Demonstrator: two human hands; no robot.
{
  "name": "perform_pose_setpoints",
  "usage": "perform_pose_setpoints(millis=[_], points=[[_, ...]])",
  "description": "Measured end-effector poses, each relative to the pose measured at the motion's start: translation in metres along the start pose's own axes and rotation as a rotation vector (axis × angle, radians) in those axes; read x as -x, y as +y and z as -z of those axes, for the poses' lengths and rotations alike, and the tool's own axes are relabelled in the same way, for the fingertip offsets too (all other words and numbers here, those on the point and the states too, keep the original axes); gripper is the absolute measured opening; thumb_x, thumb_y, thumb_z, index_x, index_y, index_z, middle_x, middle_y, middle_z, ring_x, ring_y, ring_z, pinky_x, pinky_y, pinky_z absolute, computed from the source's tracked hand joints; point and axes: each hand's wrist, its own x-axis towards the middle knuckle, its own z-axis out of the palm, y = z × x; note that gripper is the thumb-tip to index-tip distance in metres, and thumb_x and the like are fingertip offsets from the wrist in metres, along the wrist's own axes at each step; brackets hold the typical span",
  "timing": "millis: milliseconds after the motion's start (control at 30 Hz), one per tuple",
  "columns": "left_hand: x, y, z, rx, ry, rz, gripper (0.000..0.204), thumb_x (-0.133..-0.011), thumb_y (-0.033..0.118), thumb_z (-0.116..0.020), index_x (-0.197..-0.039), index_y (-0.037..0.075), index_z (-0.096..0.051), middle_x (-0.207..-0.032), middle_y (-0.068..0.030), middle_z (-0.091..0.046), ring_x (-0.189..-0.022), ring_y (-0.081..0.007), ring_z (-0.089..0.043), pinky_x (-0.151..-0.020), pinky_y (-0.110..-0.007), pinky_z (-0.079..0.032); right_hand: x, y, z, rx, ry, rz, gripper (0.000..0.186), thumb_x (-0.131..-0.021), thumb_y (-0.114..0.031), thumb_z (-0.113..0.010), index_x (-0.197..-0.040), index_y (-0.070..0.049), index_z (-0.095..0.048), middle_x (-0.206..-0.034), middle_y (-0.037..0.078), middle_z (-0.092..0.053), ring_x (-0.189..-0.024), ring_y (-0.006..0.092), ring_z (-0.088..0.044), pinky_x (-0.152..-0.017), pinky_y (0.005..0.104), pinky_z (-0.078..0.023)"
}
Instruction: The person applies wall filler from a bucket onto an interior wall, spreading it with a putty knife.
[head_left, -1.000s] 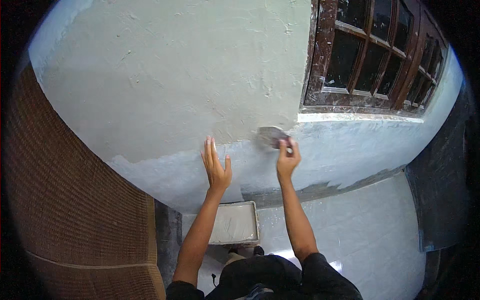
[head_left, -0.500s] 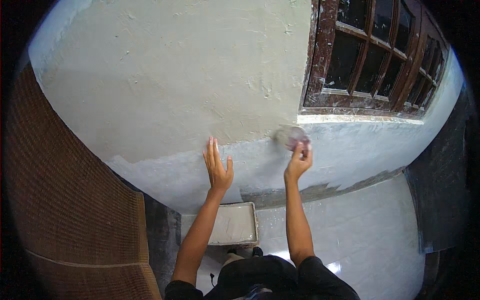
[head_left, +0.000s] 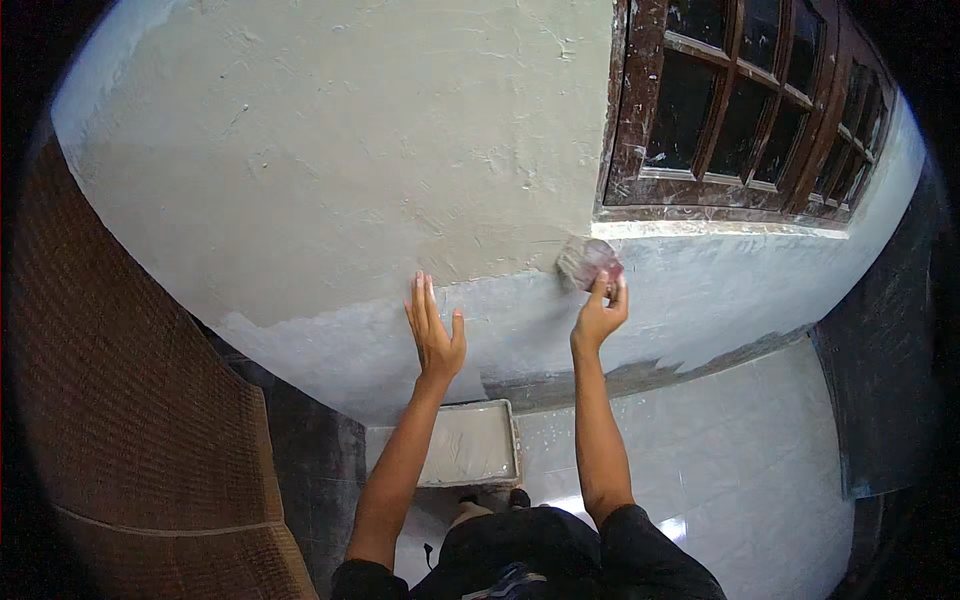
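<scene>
I have a flat scraper (head_left: 586,262) in my right hand (head_left: 600,320). My right fingers (head_left: 622,290) and thumb are pinched shut on its reddish end, with no gap left to open. The rest of the scraper sticks out past my fingertips, up and a bit to the left. It is blurry, so I can't tell if its edge is touching the wall (head_left: 690,290). It is just below and left of the corner of the brown window (head_left: 740,110), near the white strip (head_left: 720,231) under it.

My left hand (head_left: 435,345) has nothing in it. Its fingers are straight and point up, and the thumb sticks out to the side. It is by the wall, at the low edge of the cream paste (head_left: 300,190), well apart from the scraper. Down below, a tray (head_left: 517,448) of pale paste is next to my left arm.
</scene>
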Motion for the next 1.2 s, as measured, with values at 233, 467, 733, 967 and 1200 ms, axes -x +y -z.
perform_pose_setpoints(millis=[233, 467, 733, 967, 1200], points=[[0.000, 0.006, -0.005, 0.027, -0.009, -0.040, 0.069, -0.090, 0.015, -0.053, -0.149, 0.000, -0.020, -0.156, -0.0206, -0.019, -0.144, -0.0349, -0.019, -0.115, -0.056, -0.009, 0.020, -0.001, -0.012, 0.044, -0.302, 0.144, 0.026, -0.089, -0.010, -0.068, -0.110, 0.005, -0.065, -0.095, 0.009, -0.063, -0.083, 0.0121, -0.057, -0.073, 0.0256, -0.048], [-0.002, 0.014, -0.002, 0.033, 0.009, -0.047, 0.070, -0.089, 0.013, -0.053, -0.150, 0.001, -0.020, -0.156, -0.0197, -0.019, -0.144, -0.0354, -0.019, -0.116, -0.056, -0.008, 0.003, -0.010, -0.012, -0.016, -0.162, 0.074, 0.026, -0.090, -0.009, -0.067, -0.111, 0.006, -0.064, -0.093, 0.007, -0.063, -0.083, 0.0122, -0.059, -0.069, 0.0255, -0.048], [-0.004, 0.018, 0.000, 0.034, -0.008, -0.051, 0.072, -0.089, 0.012, -0.054, -0.150, 0.001, -0.019, -0.156, -0.0191, -0.019, -0.145, -0.0352, -0.018, -0.116, -0.056, -0.008, 0.016, -0.003, -0.016, 0.006, -0.246, 0.080, 0.027, -0.091, -0.011, -0.066, -0.113, 0.004, -0.063, -0.097, 0.005, -0.064, -0.089, 0.0122, -0.057, -0.077, 0.0260, -0.048], [-0.004, 0.015, 0.005, 0.020, 0.016, -0.036, 0.072, -0.088, 0.011, -0.054, -0.150, 0.001, -0.019, -0.156, -0.0191, -0.020, -0.145, -0.0351, -0.017, -0.116, -0.056, -0.009, 0.000, 0.002, 0.001, -0.110, -0.017, -0.038, 0.028, -0.092, -0.012, -0.065, -0.115, 0.005, -0.062, -0.097, 0.006, -0.065, -0.086, 0.0120, -0.057, -0.078, 0.0258, -0.048], [0.001, 0.014, 0.006, 0.006, 0.010, -0.024, 0.070, -0.089, 0.013, -0.054, -0.150, 0.000, -0.020, -0.155, -0.0197, -0.021, -0.145, -0.0358, -0.018, -0.116, -0.054, -0.010, 0.003, 0.016, -0.003, 0.039, -0.119, -0.008, 0.030, -0.091, -0.015, -0.067, -0.114, 0.004, -0.062, -0.105, 0.009, -0.064, -0.091, 0.0143, -0.057, -0.083, 0.0282, -0.047]])
